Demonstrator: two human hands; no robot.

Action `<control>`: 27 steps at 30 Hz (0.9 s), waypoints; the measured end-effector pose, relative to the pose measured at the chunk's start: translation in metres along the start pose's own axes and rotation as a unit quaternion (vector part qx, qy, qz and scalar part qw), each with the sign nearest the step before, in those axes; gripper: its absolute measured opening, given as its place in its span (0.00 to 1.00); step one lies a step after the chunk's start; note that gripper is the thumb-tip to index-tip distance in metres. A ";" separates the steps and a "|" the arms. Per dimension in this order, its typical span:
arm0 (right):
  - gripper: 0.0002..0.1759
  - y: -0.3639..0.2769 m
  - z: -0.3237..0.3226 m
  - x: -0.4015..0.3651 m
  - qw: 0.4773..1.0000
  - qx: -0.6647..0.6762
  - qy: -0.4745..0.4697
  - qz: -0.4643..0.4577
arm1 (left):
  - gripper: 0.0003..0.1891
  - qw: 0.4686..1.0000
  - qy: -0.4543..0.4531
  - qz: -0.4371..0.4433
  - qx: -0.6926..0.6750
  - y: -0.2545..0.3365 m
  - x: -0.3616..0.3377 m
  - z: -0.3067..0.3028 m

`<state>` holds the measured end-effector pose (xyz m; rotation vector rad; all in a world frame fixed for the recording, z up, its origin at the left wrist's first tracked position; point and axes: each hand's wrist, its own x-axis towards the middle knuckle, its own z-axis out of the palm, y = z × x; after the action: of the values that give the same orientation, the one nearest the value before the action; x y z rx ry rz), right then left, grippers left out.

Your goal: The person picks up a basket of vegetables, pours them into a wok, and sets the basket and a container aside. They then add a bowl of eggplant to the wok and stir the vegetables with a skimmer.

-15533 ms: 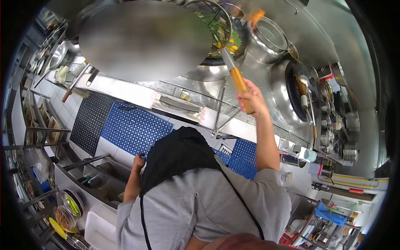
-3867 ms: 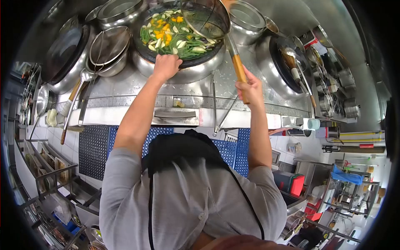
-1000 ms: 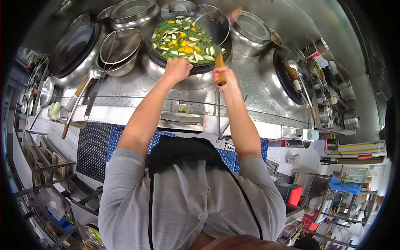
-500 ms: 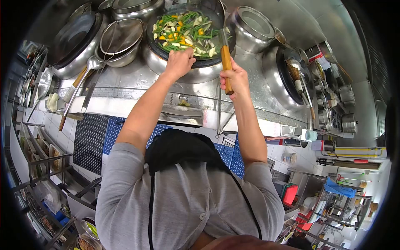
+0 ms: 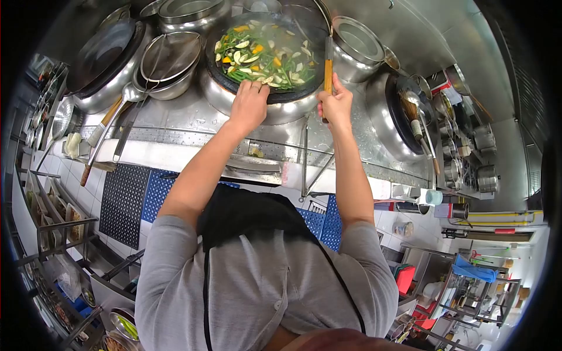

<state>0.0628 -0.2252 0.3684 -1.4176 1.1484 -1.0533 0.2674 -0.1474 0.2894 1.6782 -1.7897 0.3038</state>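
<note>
A black wok (image 5: 298, 90) full of green beans, pale slices and orange pieces (image 5: 263, 52) sits on the steel stove. My left hand (image 5: 249, 105) grips the wok's near rim. My right hand (image 5: 335, 105) is closed around the wooden handle of a long ladle (image 5: 328, 67), whose metal shaft runs up along the wok's right side; its bowl is hard to make out at the wok's far edge.
A wire strainer over a steel bowl (image 5: 167, 55) and a dark wok (image 5: 105, 55) stand left of the cooking wok. A steel pot (image 5: 357, 44) and another wok with a bamboo brush (image 5: 410, 111) are on the right. Ladles (image 5: 102, 126) lean at the stove's left edge.
The ladle has swung from inside the wok to its right edge, standing more upright. My right hand moved up and right with it. The left hand stays on the rim.
</note>
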 end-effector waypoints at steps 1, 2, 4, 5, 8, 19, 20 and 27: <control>0.45 0.006 0.000 0.007 1.000 -0.015 0.018 0.001 | 0.12 1.000 0.008 0.007 0.001 -0.001 -0.002 0.001; 0.44 0.010 0.000 0.013 0.999 -0.030 0.036 0.002 | 0.14 1.000 0.017 0.013 0.003 -0.003 -0.003 0.003; 0.41 0.024 0.000 0.025 0.999 -0.024 0.043 0.015 | 0.16 1.000 0.020 0.014 0.000 -0.004 -0.005 0.003; 0.39 0.032 0.000 0.032 0.999 -0.003 0.032 0.027 | 0.17 1.000 0.014 0.009 -0.006 -0.004 -0.005 0.002; 0.28 0.057 0.003 0.045 0.987 0.098 -0.029 0.128 | 0.19 1.000 0.003 0.004 -0.020 -0.005 -0.005 0.003; 0.21 0.039 -0.016 0.035 0.889 0.332 -0.197 0.246 | 0.20 1.000 0.004 0.005 -0.010 -0.004 -0.005 0.001; 0.26 0.034 -0.018 0.028 0.897 0.323 -0.191 0.234 | 0.20 1.000 0.004 0.002 -0.015 -0.004 -0.005 0.001; 0.34 -0.007 -0.021 -0.016 0.957 0.201 -0.161 0.133 | 0.22 0.999 0.009 -0.018 -0.035 0.001 -0.010 0.000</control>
<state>0.0408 -0.2128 0.3772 -1.0307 0.8035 -0.7758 0.2665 -0.1392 0.2840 1.6521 -1.7351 0.2363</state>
